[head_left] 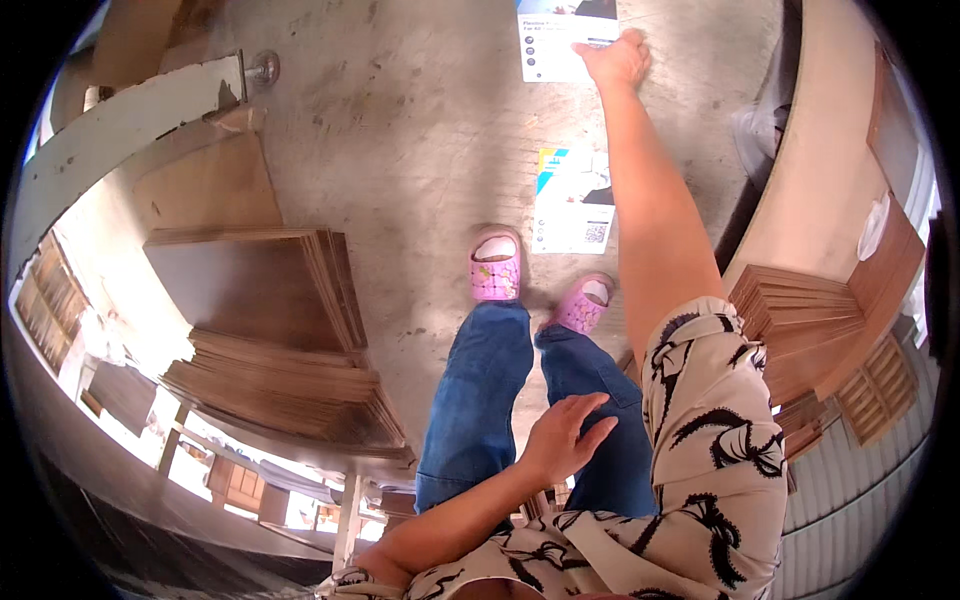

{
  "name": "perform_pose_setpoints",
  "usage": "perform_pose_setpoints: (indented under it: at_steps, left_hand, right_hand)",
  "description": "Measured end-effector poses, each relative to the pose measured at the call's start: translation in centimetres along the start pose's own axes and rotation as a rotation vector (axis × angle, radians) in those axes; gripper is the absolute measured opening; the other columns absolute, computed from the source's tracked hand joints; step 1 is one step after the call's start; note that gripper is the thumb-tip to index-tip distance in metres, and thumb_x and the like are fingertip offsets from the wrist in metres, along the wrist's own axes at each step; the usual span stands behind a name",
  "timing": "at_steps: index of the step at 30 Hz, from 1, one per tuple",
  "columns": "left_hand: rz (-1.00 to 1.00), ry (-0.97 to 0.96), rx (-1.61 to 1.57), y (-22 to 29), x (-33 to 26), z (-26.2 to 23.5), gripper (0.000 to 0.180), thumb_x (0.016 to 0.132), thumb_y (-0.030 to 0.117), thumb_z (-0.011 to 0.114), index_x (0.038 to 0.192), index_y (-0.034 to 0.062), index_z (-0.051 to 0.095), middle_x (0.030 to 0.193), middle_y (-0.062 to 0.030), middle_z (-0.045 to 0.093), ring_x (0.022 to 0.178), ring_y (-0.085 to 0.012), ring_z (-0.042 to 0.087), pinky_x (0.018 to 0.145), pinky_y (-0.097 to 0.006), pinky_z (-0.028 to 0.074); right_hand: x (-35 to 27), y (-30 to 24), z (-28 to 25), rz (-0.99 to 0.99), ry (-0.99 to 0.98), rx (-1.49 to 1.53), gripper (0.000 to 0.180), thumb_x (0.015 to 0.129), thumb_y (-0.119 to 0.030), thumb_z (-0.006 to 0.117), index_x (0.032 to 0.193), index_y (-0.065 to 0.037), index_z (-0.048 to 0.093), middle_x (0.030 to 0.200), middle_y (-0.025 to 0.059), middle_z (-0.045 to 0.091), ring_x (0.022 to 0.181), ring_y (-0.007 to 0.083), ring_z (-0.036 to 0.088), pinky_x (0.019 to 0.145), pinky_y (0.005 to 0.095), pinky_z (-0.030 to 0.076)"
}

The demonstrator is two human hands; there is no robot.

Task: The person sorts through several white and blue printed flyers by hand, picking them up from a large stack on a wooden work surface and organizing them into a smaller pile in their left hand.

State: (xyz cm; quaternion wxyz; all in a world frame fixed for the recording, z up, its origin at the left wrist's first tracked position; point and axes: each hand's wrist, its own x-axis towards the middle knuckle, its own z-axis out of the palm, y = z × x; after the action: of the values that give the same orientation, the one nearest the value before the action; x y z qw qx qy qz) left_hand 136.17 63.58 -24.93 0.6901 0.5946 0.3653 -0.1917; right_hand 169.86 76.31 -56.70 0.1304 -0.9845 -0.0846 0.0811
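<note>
Your right hand [615, 58] is stretched forward, fingers pressed on the near edge of a printed sheet [560, 40] lying on the concrete floor [400, 130]. Left hand [565, 435] rests spread on your thigh. Pinch the edge before lifting; a second sheet [572, 205] lies nearer your feet.

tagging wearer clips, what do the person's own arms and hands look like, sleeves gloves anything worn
Both hands are bare: no gloves, and no rings or watch that I can make out. The right hand and the left hand come out of short, loose sleeves of cream fabric with a black bow print, leaving the forearms uncovered.
</note>
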Motion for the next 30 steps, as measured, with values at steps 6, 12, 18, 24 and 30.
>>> perform_pose_setpoints:
  at_steps: [6, 12, 18, 24, 30]
  left_hand:
    - [0.002, 0.006, -0.039, -0.1, 0.3, -0.4, 0.035, 0.087, 0.022, 0.064, 0.115, 0.0041, 0.055, 0.099, -0.0165, 0.062, 0.088, -0.0318, 0.062, 0.067, -0.037, 0.05]
    - [0.04, 0.056, -0.025, -0.6, 0.7, 0.1, 0.035, 0.086, 0.022, 0.066, 0.114, 0.0038, 0.057, 0.094, -0.0153, 0.063, 0.078, -0.0291, 0.063, 0.06, -0.034, 0.05]
    - [-0.123, -0.01, -0.032, -0.4, 0.2, 1.1, 0.03, 0.085, 0.024, 0.064, 0.107, 0.0047, 0.058, 0.092, -0.0144, 0.062, 0.08, -0.0323, 0.06, 0.068, -0.039, 0.048]
    - [-0.163, 0.016, -0.081, -1.5, -0.1, 2.4, 0.022, 0.09, 0.019, 0.058, 0.106, 0.0043, 0.059, 0.092, -0.0169, 0.062, 0.081, -0.0333, 0.06, 0.069, -0.039, 0.048]
    - [-0.297, 0.026, -0.172, -2.2, -0.1, 2.5, 0.02, 0.093, 0.017, 0.054, 0.106, 0.0038, 0.06, 0.091, -0.0186, 0.062, 0.077, -0.0332, 0.061, 0.066, -0.037, 0.047]
  right_hand:
    - [0.4, 0.4, 0.4, 0.265, -0.224, 0.163, 0.09, 0.055, -0.037, 0.087, 0.119, 0.007, 0.042, 0.109, 0.0246, 0.058, 0.102, 0.0289, 0.057, 0.085, 0.0337, 0.048]
    - [-1.6, 3.2, -0.7, 0.214, -0.55, 0.654, 0.044, 0.072, -0.027, 0.078, 0.102, 0.002, 0.063, 0.094, 0.0121, 0.068, 0.087, 0.0201, 0.064, 0.077, 0.0314, 0.05]
    - [-17.2, 12.7, -7.6, 0.338, -0.811, 0.857, 0.035, 0.076, -0.022, 0.074, 0.102, 0.002, 0.065, 0.088, 0.0098, 0.067, 0.085, 0.0205, 0.062, 0.078, 0.0329, 0.047]
    - [-24.0, 16.6, -1.3, 0.175, -0.125, 0.061, 0.043, 0.057, -0.027, 0.084, 0.08, -0.001, 0.058, 0.097, 0.0158, 0.056, 0.104, 0.0319, 0.048, 0.088, 0.0385, 0.042]
    - [-23.8, 15.7, -0.7, 0.407, -0.134, 0.098, 0.054, 0.054, -0.028, 0.085, 0.087, -0.003, 0.051, 0.094, 0.0156, 0.056, 0.09, 0.0324, 0.056, 0.082, 0.0394, 0.047]
